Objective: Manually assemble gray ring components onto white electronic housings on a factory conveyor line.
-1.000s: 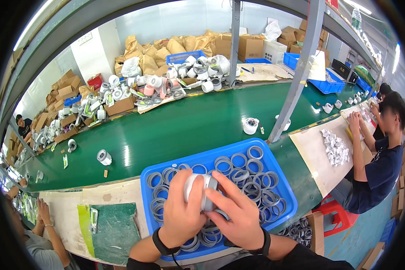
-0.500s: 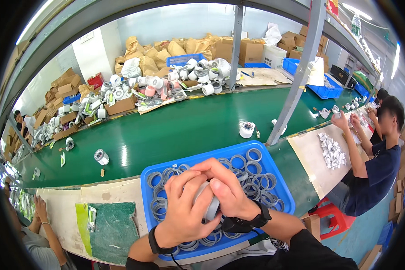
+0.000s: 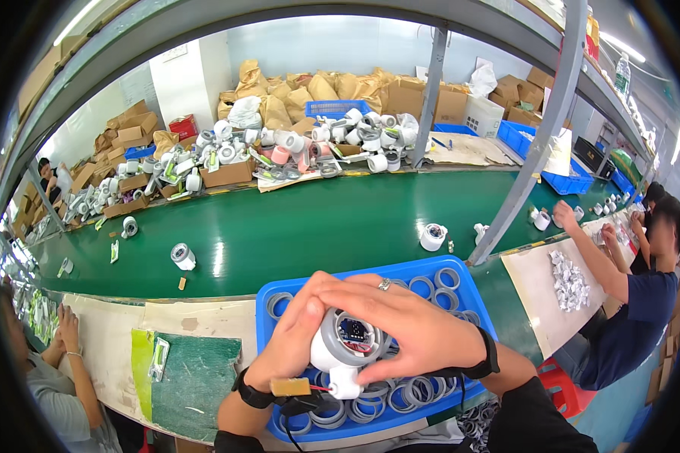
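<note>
While the blue tray [image 3: 419, 266] sits near, left hand [image 3: 282, 346] and right hand [image 3: 425, 332] cup a white housing [image 3: 326, 350], fingers kinda half-curled.

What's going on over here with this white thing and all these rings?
The person's left hand and right hand are cupped around a white housing, above a blue tray of gray rings. The housing's open end, with a gray rim, faces the camera and shows a circuit board. Beyond, similar white units sit on a green belt. At the right, a co-worker is beside a pile of small white pieces.
</note>
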Action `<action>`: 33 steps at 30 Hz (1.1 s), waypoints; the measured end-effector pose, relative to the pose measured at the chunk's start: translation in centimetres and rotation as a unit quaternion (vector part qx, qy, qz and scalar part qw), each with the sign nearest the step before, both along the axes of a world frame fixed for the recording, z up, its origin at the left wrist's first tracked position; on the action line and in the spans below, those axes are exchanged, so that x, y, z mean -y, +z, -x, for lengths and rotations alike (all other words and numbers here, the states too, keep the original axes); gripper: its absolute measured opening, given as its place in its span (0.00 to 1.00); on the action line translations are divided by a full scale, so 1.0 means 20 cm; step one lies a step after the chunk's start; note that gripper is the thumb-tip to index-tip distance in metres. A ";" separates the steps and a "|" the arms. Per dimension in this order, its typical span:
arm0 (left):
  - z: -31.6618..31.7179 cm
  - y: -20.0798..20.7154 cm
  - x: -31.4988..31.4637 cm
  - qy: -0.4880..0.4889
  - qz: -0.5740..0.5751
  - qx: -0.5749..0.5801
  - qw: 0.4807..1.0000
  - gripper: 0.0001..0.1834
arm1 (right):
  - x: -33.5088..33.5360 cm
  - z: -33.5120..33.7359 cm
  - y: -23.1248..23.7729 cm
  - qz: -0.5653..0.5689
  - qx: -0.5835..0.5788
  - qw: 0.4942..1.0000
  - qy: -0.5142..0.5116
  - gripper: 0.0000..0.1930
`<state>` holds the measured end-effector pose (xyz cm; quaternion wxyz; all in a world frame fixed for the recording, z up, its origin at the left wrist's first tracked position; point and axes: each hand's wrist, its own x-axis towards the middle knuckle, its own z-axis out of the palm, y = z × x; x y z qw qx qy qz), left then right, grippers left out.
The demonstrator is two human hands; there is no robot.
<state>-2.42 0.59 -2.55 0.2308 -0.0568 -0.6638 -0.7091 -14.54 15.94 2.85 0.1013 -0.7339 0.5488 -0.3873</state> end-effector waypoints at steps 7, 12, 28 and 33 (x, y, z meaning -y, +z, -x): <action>-0.03 0.03 0.01 -0.143 -0.258 0.049 0.954 0.43 | 0.06 0.01 0.00 0.026 0.003 0.999 -0.027 0.36; -0.03 0.06 -0.03 -0.076 -0.286 0.046 0.954 0.48 | 0.06 -0.03 0.00 0.048 0.024 0.996 -0.068 0.33; 0.00 0.06 0.01 0.416 0.464 -0.206 0.754 0.43 | 0.16 0.01 0.05 -0.017 0.098 0.994 -0.054 0.37; -0.05 0.07 -0.01 0.373 0.483 -0.214 0.763 0.42 | 0.17 -0.04 0.02 0.149 0.014 0.983 -0.104 0.39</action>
